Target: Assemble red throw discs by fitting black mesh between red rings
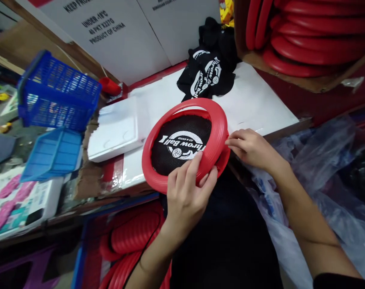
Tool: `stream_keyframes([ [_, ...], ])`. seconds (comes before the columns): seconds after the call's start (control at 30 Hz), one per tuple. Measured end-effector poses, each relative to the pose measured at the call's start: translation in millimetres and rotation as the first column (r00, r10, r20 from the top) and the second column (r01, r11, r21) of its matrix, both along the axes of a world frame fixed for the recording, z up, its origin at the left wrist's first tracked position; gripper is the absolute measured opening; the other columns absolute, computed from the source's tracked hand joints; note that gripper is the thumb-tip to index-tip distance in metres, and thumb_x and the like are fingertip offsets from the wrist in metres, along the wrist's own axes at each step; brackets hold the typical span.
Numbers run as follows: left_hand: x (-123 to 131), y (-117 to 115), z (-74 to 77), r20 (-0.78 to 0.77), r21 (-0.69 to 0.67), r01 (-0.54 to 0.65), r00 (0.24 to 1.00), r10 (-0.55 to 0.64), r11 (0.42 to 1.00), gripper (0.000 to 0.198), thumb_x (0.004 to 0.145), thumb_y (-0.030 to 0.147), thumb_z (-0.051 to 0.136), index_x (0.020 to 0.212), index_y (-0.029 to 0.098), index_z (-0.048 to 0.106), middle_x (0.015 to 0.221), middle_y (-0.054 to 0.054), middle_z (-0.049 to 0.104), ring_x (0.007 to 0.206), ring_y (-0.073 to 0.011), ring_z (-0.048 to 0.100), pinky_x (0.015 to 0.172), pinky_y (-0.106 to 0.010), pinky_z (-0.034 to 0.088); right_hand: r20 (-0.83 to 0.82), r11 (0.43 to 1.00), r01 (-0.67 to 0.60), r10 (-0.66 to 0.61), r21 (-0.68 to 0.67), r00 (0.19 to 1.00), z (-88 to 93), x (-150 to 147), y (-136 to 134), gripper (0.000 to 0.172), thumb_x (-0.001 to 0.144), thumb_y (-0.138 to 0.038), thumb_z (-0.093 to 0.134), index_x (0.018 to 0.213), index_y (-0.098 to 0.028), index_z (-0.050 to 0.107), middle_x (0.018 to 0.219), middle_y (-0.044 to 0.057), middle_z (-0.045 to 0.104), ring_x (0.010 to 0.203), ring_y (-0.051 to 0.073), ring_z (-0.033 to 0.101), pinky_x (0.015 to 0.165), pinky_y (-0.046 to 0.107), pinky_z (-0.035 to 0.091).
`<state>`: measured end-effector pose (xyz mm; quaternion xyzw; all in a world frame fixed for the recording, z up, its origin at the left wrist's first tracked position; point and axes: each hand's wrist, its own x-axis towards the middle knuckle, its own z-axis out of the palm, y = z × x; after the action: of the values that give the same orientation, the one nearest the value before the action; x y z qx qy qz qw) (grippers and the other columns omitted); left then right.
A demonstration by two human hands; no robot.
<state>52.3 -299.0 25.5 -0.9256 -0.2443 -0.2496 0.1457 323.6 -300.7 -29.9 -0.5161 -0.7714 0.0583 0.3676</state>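
Note:
A red plastic ring (219, 120) with a black "Throw Ball" mesh (182, 120) inside it is tilted at the front edge of the white work surface. My left hand (186, 192) grips the ring's near rim, fingers over the top and thumb at its underside. At the right rim my right hand (254, 148) is closed, fingertips pinched together against the edge; what they pinch is too small to tell. A second red edge shows under the ring on that side. Behind it lie several black printed mesh pieces (211, 76) in a loose pile.
A carton (321, 82) of stacked red rings (317, 40) stands at the back right. Blue baskets (58, 92) and a white foam block (117, 128) are on the left. Below are more red rings (134, 237); clear plastic bags (327, 160) hang at right.

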Motion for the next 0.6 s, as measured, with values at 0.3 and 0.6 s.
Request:
stream_keyframes([
  [0.3, -8.8, 7.0, 8.6, 0.141, -0.027, -0.010, 0.990, 0.014, 1.000, 0.054, 0.083, 0.001, 0.072, 0.135, 0.016, 0.073, 0.150, -0.031, 0.058, 0.126, -0.0423, 0.066, 0.095, -0.052, 0.054, 0.198, 0.988, -0.097, 0.120, -0.123, 0.973, 7.9, -4.2, 24.8, 0.031, 0.099, -0.011, 0.059, 0.113, -0.026, 0.081, 0.107, 0.008, 0.075, 0.096, 0.022, 0.066, 0.085, 0.037, 0.048],
  [0.6, -4.3, -24.8, -21.8, -0.150, -0.210, 0.058, 0.984, -0.091, 0.976, 0.030, 0.095, 0.012, 0.066, 0.124, 0.015, 0.075, 0.160, -0.026, 0.053, 0.136, -0.0423, 0.061, 0.110, -0.061, 0.047, -0.549, 0.927, 0.350, -0.362, -0.131, 0.754, -14.2, -22.7, -26.9, 0.028, 0.105, -0.020, 0.048, 0.113, -0.023, 0.075, 0.119, 0.009, 0.073, 0.109, 0.024, 0.070, 0.092, 0.041, 0.058],
])
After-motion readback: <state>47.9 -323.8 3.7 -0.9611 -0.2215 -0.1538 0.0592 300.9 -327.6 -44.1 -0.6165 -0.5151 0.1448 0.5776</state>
